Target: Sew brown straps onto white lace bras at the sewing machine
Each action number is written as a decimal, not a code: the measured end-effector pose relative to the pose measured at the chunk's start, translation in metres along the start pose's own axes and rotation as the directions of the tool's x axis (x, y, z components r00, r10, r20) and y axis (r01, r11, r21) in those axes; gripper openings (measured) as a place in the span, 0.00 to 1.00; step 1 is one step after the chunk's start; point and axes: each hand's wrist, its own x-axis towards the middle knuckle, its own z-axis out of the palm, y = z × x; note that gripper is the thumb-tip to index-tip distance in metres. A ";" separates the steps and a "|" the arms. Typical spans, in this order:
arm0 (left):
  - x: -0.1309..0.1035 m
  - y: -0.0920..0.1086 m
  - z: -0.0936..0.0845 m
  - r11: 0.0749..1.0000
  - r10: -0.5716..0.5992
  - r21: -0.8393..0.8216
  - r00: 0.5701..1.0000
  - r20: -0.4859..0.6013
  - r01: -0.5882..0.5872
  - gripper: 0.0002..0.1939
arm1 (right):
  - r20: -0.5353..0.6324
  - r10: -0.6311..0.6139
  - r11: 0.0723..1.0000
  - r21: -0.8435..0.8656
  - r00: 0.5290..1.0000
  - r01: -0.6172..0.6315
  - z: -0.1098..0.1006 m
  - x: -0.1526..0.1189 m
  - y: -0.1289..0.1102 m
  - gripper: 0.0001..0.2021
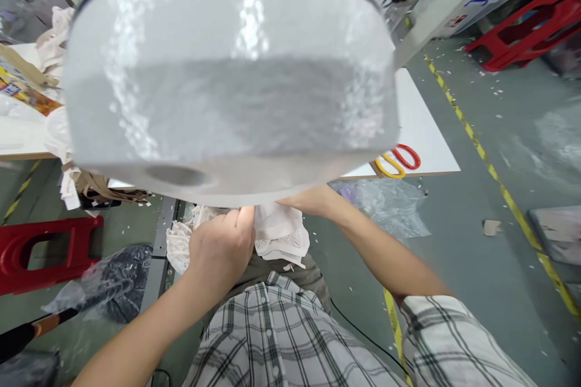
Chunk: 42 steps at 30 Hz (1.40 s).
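Observation:
Below the rounded light-grey machine head [231, 91], my left hand [222, 242] is closed, its thumb and curled fingers pinching a piece of white lace fabric [276, 224]. The fabric hangs over my lap, and a lacy part of it [179, 245] shows to the left of this hand. My right hand [311, 199] reaches in from the right at the fabric's upper edge. Its fingers are hidden under the machine head, so their grip does not show.
Scissors [394, 161] with yellow and red handles lie on the white table [426, 133] at right. Clear plastic [385, 205] hangs below its edge. Red stools stand at left [49, 251] and far right [531, 27]. Cloth pieces [54, 42] lie on the left table.

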 end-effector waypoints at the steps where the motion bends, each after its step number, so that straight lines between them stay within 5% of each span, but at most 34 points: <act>1: 0.000 0.000 0.000 1.000 0.006 -0.002 1.000 -0.006 -0.006 0.10 | -0.003 -0.001 1.000 -0.003 1.000 0.001 0.000 0.000 0.000 0.17; 14: 0.000 0.000 -0.001 1.000 -0.016 0.020 1.000 0.007 0.016 0.15 | -0.010 -0.069 0.981 0.181 0.998 0.070 0.003 -0.002 0.011 0.15; 17: -0.001 0.000 -0.002 0.998 -0.032 0.049 0.999 0.033 0.031 0.17 | -0.168 -0.071 0.947 0.297 0.983 0.119 -0.007 0.008 0.027 0.12; 19: -0.001 -0.001 -0.002 0.997 -0.056 0.064 0.997 0.049 0.053 0.18 | -0.418 0.028 0.960 0.265 0.908 0.092 -0.031 0.027 0.040 0.16; 22: 0.000 -0.001 0.001 0.994 -0.084 0.077 0.993 0.088 0.077 0.20 | -0.750 0.095 0.991 0.134 0.654 0.009 -0.085 0.064 0.057 0.30; 24: -0.001 0.000 0.002 0.991 -0.113 0.082 0.987 0.114 0.104 0.20 | -0.836 0.063 0.997 0.080 0.545 0.006 -0.120 0.091 0.065 0.37; 26: -0.001 0.001 0.002 0.987 -0.149 0.085 0.979 0.140 0.138 0.21 | -0.834 0.052 0.994 0.096 0.549 0.052 -0.144 0.116 0.070 0.41; 30: 0.000 0.002 -0.001 0.984 -0.172 0.074 0.962 0.211 0.159 0.21 | -0.748 0.015 0.985 0.123 0.664 0.117 -0.162 0.146 0.074 0.37; 35: 0.004 0.002 -0.004 0.988 -0.153 0.065 0.964 0.216 0.142 0.22 | -0.733 0.014 0.994 0.081 0.680 0.067 -0.163 0.147 0.073 0.26; 38: 0.003 0.004 -0.007 0.988 -0.148 0.076 0.970 0.192 0.136 0.22 | -0.834 -0.006 0.999 0.019 0.551 0.041 -0.142 0.128 0.072 0.26; 40: 0.001 0.005 -0.007 0.990 -0.136 0.063 0.973 0.184 0.126 0.22 | -0.869 -0.032 0.999 -0.009 0.493 0.049 -0.111 0.103 0.071 0.24; 41: 0.000 0.004 -0.006 0.992 -0.124 0.048 0.976 0.177 0.118 0.22 | -0.844 -0.025 0.998 0.013 0.536 0.067 -0.091 0.088 0.069 0.22; 42: -0.001 0.004 -0.005 0.994 -0.111 0.030 0.981 0.162 0.108 0.22 | -0.775 0.000 0.994 0.067 0.632 0.081 -0.069 0.071 0.067 0.21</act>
